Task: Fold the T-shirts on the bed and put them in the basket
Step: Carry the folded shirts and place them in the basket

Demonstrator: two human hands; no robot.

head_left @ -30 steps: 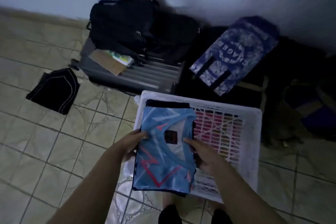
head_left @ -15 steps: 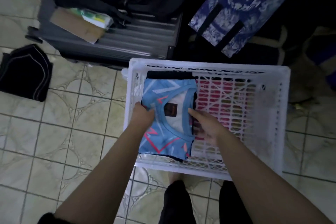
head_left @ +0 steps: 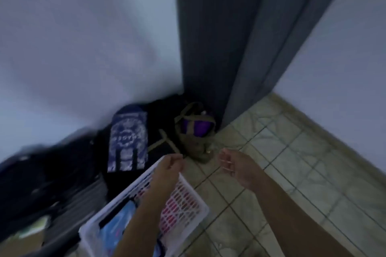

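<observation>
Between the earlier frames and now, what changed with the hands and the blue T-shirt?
Both hands let go of the blue T-shirt: the left hand and right hand have lifted away empty, fingers loosely curled. The view swung up toward the wall corner. The shirt stays lying in the white basket, which has not moved from beside the bags.

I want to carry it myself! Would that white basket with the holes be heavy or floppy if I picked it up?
Probably light: the white basket has thin walls full of holes and seems to hold only the folded blue T-shirt. It looks like stiff plastic, so it likely keeps its shape, though it might bend slightly.
</observation>
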